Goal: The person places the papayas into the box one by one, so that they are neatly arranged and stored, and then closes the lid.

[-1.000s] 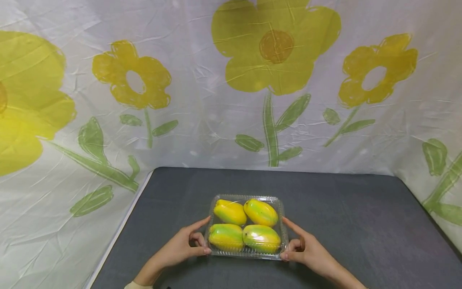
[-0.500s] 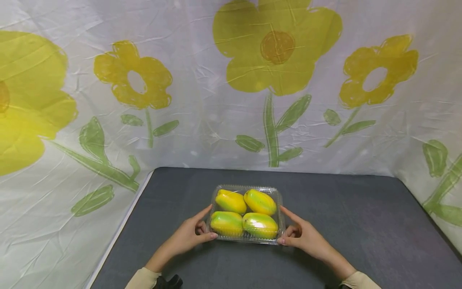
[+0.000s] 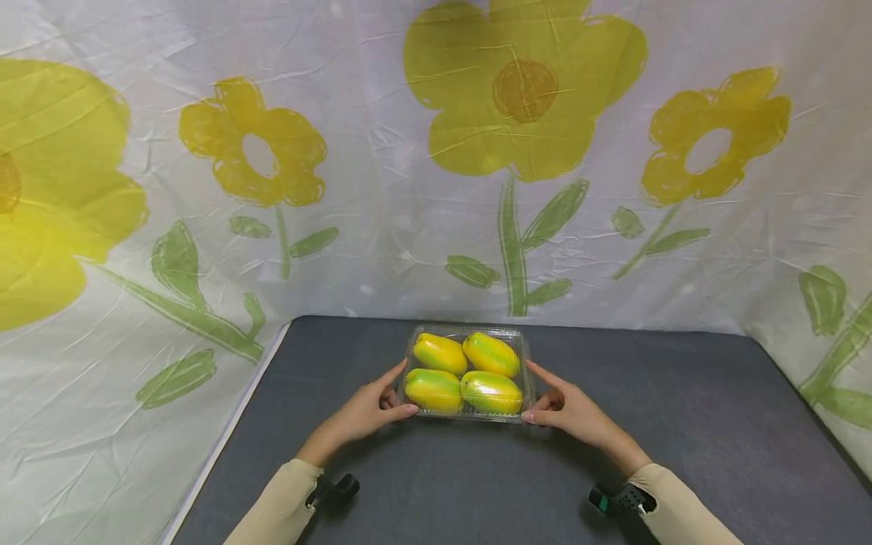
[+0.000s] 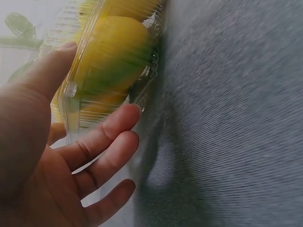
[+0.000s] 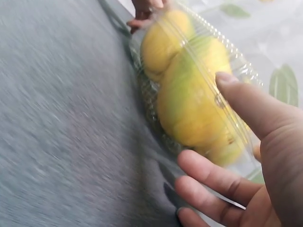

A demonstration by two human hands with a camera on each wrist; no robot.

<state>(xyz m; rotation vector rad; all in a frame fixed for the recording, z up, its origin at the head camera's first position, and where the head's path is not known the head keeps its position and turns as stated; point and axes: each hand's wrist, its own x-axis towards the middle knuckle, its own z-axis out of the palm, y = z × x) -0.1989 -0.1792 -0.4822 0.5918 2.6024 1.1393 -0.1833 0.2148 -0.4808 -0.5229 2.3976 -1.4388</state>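
Observation:
A clear plastic clamshell box (image 3: 470, 417) with a ridged rim holds several yellow-green mangoes (image 3: 437, 353), set in two rows. My left hand (image 3: 370, 411) grips its left side, the thumb on the near corner and the forefinger along the side wall. On the opposite side my right hand (image 3: 571, 411) holds it the same way. In the left wrist view the thumb presses the lid edge while the other fingertips (image 4: 127, 116) curve in at the base. The right wrist view shows the box close over the table, with the right thumb (image 5: 232, 85) on its edge.
The dark grey table (image 3: 470, 484) runs back to a white cloth backdrop (image 3: 368, 159) printed with yellow flowers. Side cloth borders the table's left and right edges. Black wristbands (image 3: 331, 490) sit on both wrists below beige sleeves (image 3: 279, 503).
Both hands have moved the box of mangoes away from the body, toward the table's back edge. More of the sleeves and wristbands now shows. The grip looks the same.

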